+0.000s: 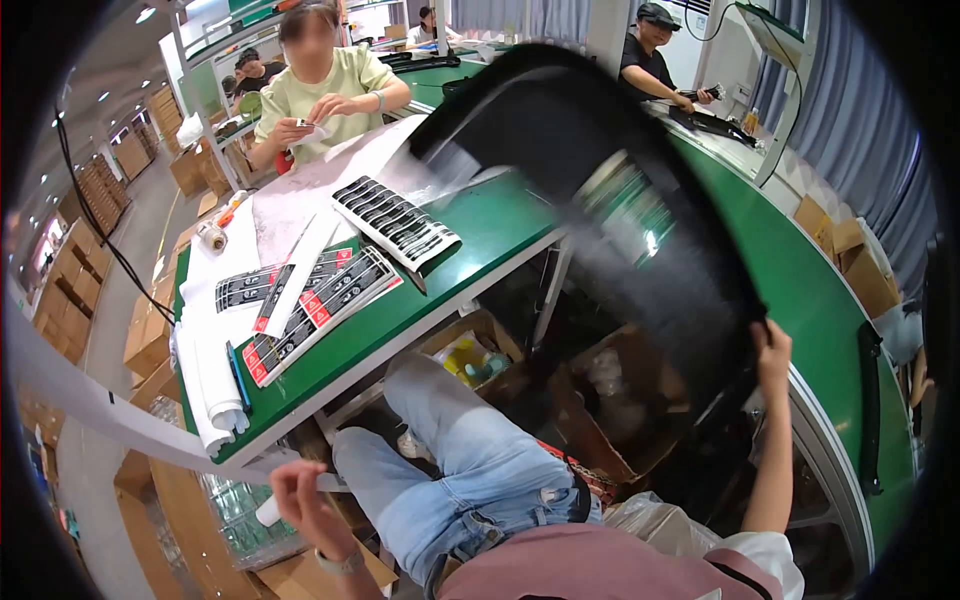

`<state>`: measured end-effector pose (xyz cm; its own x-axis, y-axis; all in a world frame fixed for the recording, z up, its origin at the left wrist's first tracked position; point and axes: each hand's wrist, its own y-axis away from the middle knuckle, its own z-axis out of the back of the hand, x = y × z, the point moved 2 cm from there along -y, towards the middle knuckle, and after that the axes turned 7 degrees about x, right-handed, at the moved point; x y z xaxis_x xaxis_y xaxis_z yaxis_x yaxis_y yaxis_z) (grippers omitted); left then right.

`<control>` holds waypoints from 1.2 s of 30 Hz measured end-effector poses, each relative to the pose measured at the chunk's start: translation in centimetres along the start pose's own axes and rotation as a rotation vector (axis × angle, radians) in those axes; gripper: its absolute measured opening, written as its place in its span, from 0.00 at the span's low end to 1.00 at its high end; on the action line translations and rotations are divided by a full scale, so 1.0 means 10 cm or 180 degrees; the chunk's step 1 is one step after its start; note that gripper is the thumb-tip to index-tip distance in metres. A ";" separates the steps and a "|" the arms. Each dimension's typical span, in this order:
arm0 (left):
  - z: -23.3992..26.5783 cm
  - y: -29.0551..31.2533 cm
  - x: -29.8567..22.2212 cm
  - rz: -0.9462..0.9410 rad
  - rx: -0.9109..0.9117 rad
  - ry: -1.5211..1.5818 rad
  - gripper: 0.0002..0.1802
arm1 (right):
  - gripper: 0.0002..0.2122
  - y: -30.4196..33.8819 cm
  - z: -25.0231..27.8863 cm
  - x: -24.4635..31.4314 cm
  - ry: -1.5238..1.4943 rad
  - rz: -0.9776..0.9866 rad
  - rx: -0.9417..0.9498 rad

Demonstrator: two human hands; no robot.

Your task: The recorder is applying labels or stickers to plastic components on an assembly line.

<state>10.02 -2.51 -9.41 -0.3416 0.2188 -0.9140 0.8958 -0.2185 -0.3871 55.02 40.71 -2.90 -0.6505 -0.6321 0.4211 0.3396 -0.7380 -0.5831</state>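
Black panel [690,300] centre-right of frame, tilted, blurred; your right hand [773,362] grips its right edge. Your left hand [308,508], lower left, appears to hold nothing, fingers loosely curled. One-handed hold looks twist-prone: bring the left to the opposite edge before turning. Keep the upper-left edge off the sheets [325,305] and co-worker [325,100]. Bare bench [770,240] right of the panel seems roomier.

The left hand [308,503] is raised at lower left, its fingers loosely bent and apart; the left wrist [343,561] stands below it; the right forearm [770,470] rises nearly upright, well out to the right; the right hand [773,363] is bent in a grip; the legs [465,435] are bent at the knees.
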 end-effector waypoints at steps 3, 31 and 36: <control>-0.18 0.02 -0.15 0.0193 0.0398 0.0323 0.02 | 0.16 -0.03 0.46 -0.60 0.0029 -0.0575 -0.0306; -0.68 -2.27 0.05 -0.0473 0.0498 -0.3503 0.22 | 0.10 -1.21 -3.11 4.24 -0.2083 0.2799 0.1654; -0.74 -2.88 0.56 0.0206 0.1571 -0.3159 0.26 | 0.13 -1.31 -3.67 4.93 -0.1823 0.2841 0.1893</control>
<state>-15.58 11.99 -2.45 -0.5722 -0.6170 -0.5403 0.7839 -0.6051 -0.1392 -6.43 27.88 -0.04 0.3143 -0.8751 0.3679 0.8710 0.1118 -0.4784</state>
